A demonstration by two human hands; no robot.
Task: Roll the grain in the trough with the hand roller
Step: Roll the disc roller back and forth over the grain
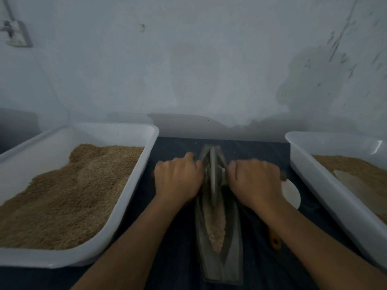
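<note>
A narrow boat-shaped metal trough lies lengthwise on the dark cloth in the middle. Pale crushed grain fills its groove toward the near end. The hand roller's thin disc wheel stands upright in the groove at the far half. My left hand is closed around the roller's left handle. My right hand is closed around the right handle, whose dark tip pokes out past my fist.
A large white tray of brown grain stands at the left. Another white tray with grain and a pale scoop stands at the right. A white round lid and an orange-handled tool lie by my right forearm. The wall rises close behind.
</note>
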